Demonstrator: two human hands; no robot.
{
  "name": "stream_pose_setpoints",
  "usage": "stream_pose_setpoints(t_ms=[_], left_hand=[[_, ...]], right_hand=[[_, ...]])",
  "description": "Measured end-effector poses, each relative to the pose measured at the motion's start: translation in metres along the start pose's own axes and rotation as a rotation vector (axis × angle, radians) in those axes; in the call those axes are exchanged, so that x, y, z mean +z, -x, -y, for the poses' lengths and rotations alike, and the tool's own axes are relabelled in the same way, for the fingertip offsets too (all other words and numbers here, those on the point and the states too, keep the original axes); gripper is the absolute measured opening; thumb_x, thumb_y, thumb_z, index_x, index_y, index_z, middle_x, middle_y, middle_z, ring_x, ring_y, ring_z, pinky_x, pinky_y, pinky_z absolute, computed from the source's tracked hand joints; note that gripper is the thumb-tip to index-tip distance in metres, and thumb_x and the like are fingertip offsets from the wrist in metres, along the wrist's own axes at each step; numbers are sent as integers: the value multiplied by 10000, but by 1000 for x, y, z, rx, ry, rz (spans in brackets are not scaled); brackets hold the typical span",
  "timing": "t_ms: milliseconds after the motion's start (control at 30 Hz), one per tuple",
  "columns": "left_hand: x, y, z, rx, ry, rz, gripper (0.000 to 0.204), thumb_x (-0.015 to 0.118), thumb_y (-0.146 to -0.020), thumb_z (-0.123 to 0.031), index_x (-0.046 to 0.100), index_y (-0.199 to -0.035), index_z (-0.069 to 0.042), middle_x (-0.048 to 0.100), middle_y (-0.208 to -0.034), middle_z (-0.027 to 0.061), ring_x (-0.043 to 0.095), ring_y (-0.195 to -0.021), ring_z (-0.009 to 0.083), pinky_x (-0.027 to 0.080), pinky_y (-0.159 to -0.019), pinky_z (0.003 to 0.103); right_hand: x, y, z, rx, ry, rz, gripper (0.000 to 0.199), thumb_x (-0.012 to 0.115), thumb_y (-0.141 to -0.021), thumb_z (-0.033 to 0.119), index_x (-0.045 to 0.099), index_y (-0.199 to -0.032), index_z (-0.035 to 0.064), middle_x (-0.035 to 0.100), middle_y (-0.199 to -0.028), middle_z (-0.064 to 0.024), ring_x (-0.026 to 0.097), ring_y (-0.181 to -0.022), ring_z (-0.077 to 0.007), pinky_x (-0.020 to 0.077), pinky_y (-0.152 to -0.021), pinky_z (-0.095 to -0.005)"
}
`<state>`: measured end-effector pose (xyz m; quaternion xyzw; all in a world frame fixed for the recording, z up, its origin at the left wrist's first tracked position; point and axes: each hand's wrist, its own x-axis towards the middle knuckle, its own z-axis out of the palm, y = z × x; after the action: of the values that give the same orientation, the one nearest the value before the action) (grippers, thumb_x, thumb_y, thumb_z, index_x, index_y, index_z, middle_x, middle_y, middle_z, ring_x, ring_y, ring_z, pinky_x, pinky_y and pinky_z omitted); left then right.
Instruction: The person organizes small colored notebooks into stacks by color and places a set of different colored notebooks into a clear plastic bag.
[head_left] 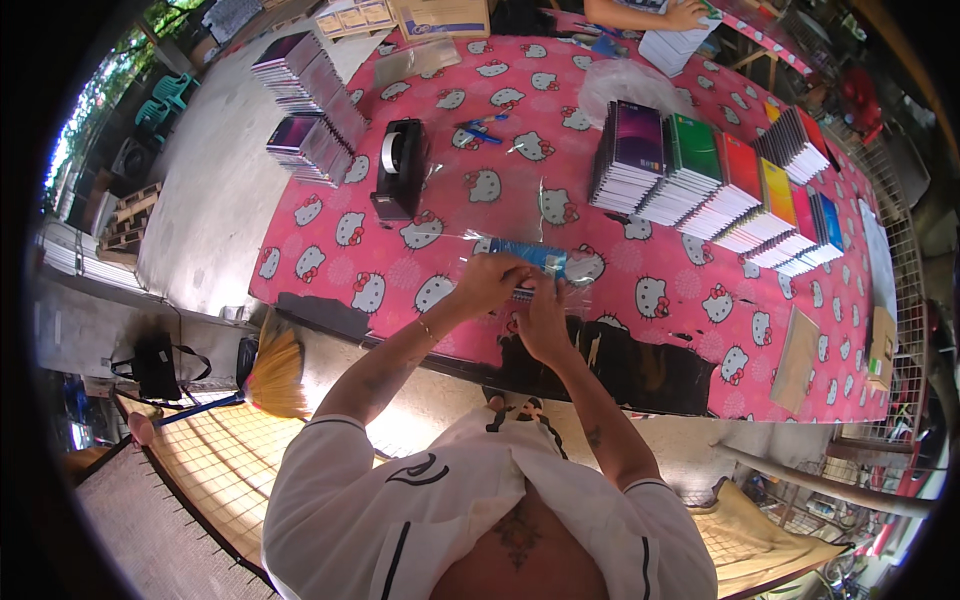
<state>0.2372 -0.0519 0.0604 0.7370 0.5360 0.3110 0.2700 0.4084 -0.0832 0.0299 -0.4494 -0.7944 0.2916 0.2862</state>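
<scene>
A blue-covered spiral notebook (528, 254) with clear plastic around it lies at the near part of the table, partly hidden by my hands. My left hand (490, 282) is closed at its near left side, fingertips pinched on the plastic and notebook edge. Beside it my right hand (545, 318) is closed on the near edge, its fingertips almost meeting the left ones. Beyond them, clear plastic (500, 200) lies flat and shiny on the pink cartoon-cat tablecloth (450, 240).
Notebook stacks in several colours (690, 180) stand at right; purple-covered stacks (310, 110) stand at far left. A black box-like object with a pale curved strip (400, 165), blue tools (484, 130) and crumpled plastic (630, 88) lie beyond. Another person's hand (686, 14) holds papers.
</scene>
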Motion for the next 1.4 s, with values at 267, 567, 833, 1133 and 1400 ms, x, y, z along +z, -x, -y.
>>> stream_pose_setpoints(t_ms=[267, 567, 833, 1133, 1400], left_hand=[[29, 10, -11, 313, -310, -80, 301, 642, -799, 32, 628, -1098, -1, 641, -1154, 152, 641, -1133, 339, 549, -970, 415], [29, 20, -5, 276, -337, -91, 321, 632, -853, -24, 621, -1172, 7, 623, -1220, 170, 619, -1164, 351, 523, -990, 441], [-19, 67, 38, 66, -568, -363, 425, 593, -953, -181, 556, -1343, -19, 570, -1346, 195, 569, -1210, 396, 499, -987, 452], [-188, -10, 157, -718, 521, -533, 248, 750, -854, -221, 712, -1021, -42, 629, -783, 36, 603, -682, 163, 502, -599, 327], [-128, 39, 175, -581, 934, -748, 202, 729, -836, -245, 731, -904, -55, 702, -779, 37, 638, -604, 175, 440, -501, 285]], right_hand=[[-89, -28, -109, 58, 33, -99, 659, 639, -763, -43, 495, -1383, 132, 392, -1425, -244, 428, -1264, -436, 371, -992, -527], [-52, -6, -3, -340, 669, -171, 465, 694, -834, 241, 610, -1254, 60, 593, -1191, -66, 587, -1134, -238, 439, -942, -406], [-29, -1, -22, -376, 728, -135, 452, 678, -865, 301, 620, -1247, 67, 597, -1173, -49, 586, -1134, -211, 427, -958, -388], [-32, -1, -18, -381, 622, -169, 372, 718, -861, 260, 660, -1187, 91, 620, -1143, -30, 606, -1102, -236, 443, -925, -422], [-30, 1, -28, -384, 582, -192, 354, 743, -846, 277, 674, -1149, 106, 621, -1115, -15, 610, -1129, -220, 431, -944, -420]])
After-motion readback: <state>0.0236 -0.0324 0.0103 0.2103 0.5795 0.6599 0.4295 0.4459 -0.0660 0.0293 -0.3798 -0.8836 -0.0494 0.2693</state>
